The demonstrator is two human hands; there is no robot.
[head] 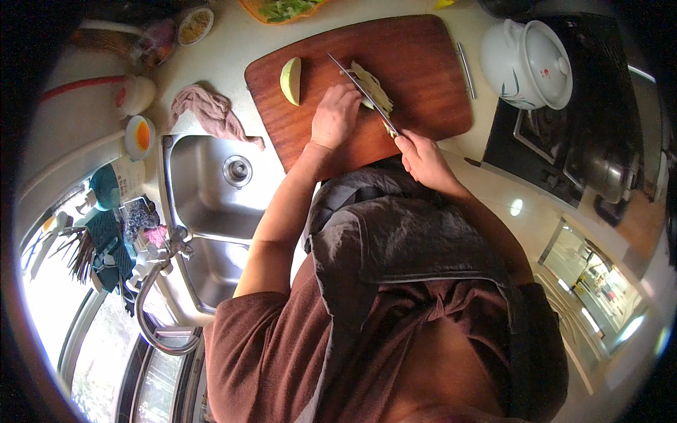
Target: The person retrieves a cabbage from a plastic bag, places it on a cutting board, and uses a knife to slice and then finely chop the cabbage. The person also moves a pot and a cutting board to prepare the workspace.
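My right hand (pixel 424 160) is closed round the handle of a kitchen knife (pixel 365 91), whose blade runs up and left over a dark wooden cutting board (pixel 428 69). My left hand (pixel 336 116) rests on the board with its fingertips bent against a pale piece of vegetable (pixel 367 102) beside the blade. Thin pale-green slices (pixel 374 87) lie in a row along the blade's right side. A wedge of pale-green vegetable (pixel 291 81) lies by itself at the board's left. The kind of vegetable cannot be told.
Left of the board are a double steel sink (pixel 211 195) with a curved tap (pixel 142 306), a crumpled cloth (pixel 209 111) and a small bowl with orange contents (pixel 139 137). An orange container of cut greens (pixel 283 11) stands beyond. At right, a lidded white pot (pixel 529 63) adjoins a black hob (pixel 603 121).
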